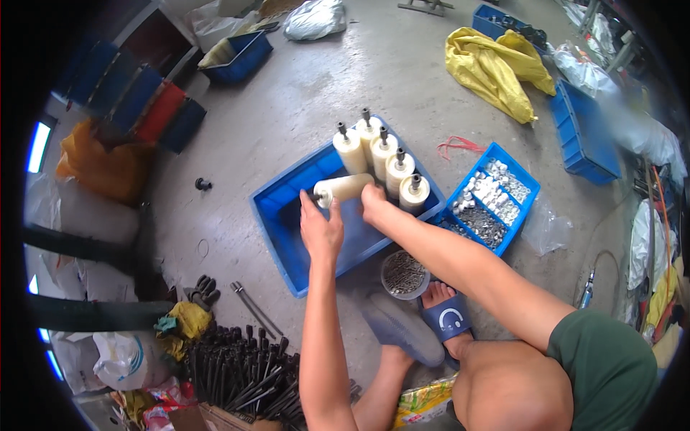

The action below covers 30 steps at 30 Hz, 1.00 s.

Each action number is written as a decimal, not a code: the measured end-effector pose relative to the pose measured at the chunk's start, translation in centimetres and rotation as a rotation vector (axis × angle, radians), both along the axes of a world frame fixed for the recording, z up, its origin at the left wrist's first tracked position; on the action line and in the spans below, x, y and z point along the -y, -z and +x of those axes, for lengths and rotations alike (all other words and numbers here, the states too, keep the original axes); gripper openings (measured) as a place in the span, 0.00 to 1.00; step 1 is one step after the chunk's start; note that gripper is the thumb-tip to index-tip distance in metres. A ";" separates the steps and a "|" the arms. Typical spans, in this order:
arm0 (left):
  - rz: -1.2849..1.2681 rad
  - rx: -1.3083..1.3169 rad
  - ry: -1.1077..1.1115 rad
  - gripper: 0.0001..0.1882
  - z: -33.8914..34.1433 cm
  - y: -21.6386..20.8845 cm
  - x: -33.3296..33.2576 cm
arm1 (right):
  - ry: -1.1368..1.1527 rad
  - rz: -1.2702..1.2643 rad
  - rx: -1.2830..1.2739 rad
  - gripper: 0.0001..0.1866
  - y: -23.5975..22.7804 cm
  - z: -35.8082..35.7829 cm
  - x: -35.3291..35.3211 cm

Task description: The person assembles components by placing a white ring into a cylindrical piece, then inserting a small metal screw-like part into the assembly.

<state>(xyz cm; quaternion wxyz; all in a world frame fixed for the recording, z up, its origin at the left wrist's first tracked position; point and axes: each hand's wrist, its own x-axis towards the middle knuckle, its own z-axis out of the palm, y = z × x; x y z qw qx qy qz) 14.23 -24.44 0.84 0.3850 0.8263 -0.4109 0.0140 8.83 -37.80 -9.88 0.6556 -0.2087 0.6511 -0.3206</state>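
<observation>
A cream-coloured cylinder [349,187] lies on its side over the blue bin [282,260], held between my two hands. My left hand [321,231] has its thumb and fingers at the near-left end, around a short black stem. My right hand [371,204] is closed on the other end; its fingertips are partly hidden. Several similar cylinders [399,171] stand upright along the bin's right side, each with a dark stem on top. Whether the held cylinder touches the bin floor I cannot tell.
A blue divided tray [532,201] of small white and metal parts sits right of the bin. A tub of small metal pieces [405,274] stands by my foot. Black rods [241,366] are heaped at lower left. A yellow sack [483,68] lies far right.
</observation>
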 end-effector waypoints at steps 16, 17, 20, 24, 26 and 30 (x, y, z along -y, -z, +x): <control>-0.422 -1.372 -0.300 0.30 -7.8 -5.7 -26.9 | -0.643 -0.751 0.494 0.08 -20.8 -8.9 -15.1; -0.268 -1.426 -0.331 0.31 -8.4 -4.0 -28.9 | -0.723 -0.856 0.411 0.07 -21.4 -9.7 -17.3; -0.085 -0.825 -0.337 0.28 -11.4 -5.6 -30.9 | -0.955 -1.341 0.293 0.06 -18.5 -10.1 -23.9; -0.327 -0.722 -0.018 0.24 -13.4 -6.5 -28.5 | -1.077 -1.362 0.407 0.09 -14.4 -13.0 -25.5; -0.191 -0.521 0.024 0.24 -13.3 -5.4 -28.0 | -1.199 -1.207 0.430 0.11 -14.8 -14.3 -24.9; -0.083 -0.251 0.010 0.13 -13.3 -5.5 -28.0 | -1.090 -1.201 0.298 0.11 -16.9 -19.6 -21.2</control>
